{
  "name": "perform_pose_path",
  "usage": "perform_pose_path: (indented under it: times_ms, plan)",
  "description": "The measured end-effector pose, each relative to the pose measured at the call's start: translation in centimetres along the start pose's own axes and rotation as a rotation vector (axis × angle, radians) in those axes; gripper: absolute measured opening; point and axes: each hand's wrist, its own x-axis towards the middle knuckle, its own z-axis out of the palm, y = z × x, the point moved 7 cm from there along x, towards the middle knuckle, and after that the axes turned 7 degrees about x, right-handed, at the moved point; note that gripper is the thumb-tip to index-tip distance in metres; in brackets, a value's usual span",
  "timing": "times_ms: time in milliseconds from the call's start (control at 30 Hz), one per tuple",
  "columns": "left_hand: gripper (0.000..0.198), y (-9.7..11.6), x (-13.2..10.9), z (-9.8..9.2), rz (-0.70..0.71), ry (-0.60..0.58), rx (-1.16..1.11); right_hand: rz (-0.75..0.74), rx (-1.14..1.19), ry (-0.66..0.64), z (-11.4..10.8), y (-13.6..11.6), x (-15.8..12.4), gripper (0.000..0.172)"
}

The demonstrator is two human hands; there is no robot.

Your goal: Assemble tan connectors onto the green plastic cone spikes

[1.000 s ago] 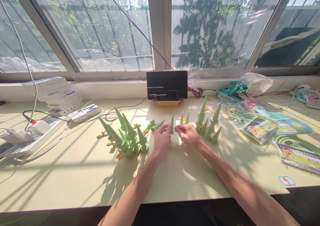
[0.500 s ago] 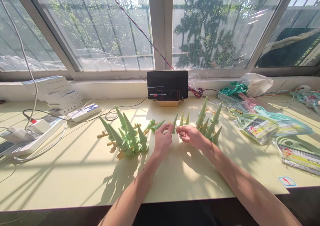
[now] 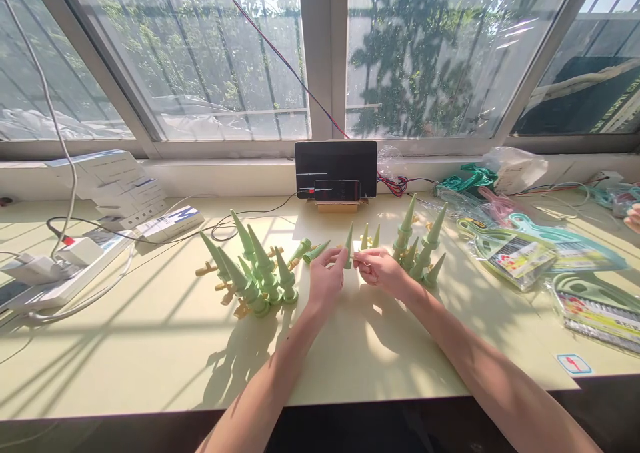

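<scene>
My left hand (image 3: 326, 278) is closed on a green cone-shaped piece (image 3: 349, 245), which stands point up at the fingertips. Close to its right, my right hand (image 3: 381, 267) is pinched, fingertips near the cone; whatever they hold is too small to make out. Another green cone (image 3: 317, 251) lies tilted just behind my left hand. To the left stands a cluster of green pointed pieces (image 3: 260, 266) with yellowish tap-shaped parts (image 3: 242, 307) sticking out. More green spires (image 3: 431, 229) rise beside my right wrist, and two smaller ones (image 3: 376, 236) show behind that hand.
A black tablet (image 3: 336, 156) with a phone before it leans at the back. White boxes (image 3: 120, 189) and a power strip (image 3: 75, 273) with cables are at the left. Bagged dustpan-and-brush sets (image 3: 515, 249) lie at the right. Another person's hand (image 3: 634, 218) shows at the right edge.
My hands stay almost in place around the cone, with the right fingers shifted only slightly. Another person's hand has come into view at the far right.
</scene>
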Motion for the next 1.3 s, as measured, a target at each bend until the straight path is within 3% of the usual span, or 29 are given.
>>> perform_pose_path:
  times_ms: [267,500,667,900,1033,1300]
  plan:
    - [0.033,-0.5,0.2,-0.2,-0.012,0.002,-0.004,-0.128,-0.33,0.066,0.4,-1.0,-0.3,0.034]
    - [0.033,-0.8,0.2,-0.3,-0.048,0.009,-0.015,-0.474,-0.783,0.12,1.2,-2.8,-1.2,0.035]
    - [0.033,-0.8,0.2,-0.2,-0.054,0.005,-0.036,-0.538,-0.87,0.136,1.3,-2.9,-1.3,0.035]
    - [0.035,-0.8,0.4,0.0,-0.032,-0.005,-0.045,-0.395,-0.7,0.143,0.7,-2.3,-0.8,0.032]
    - [0.038,-0.7,0.4,0.1,-0.006,-0.017,-0.041,-0.151,-0.417,0.108,0.2,-1.0,-0.2,0.03]
    - [0.04,-0.6,0.3,0.1,0.009,-0.024,-0.032,0.128,0.109,0.057,-0.4,1.2,0.0,0.029]
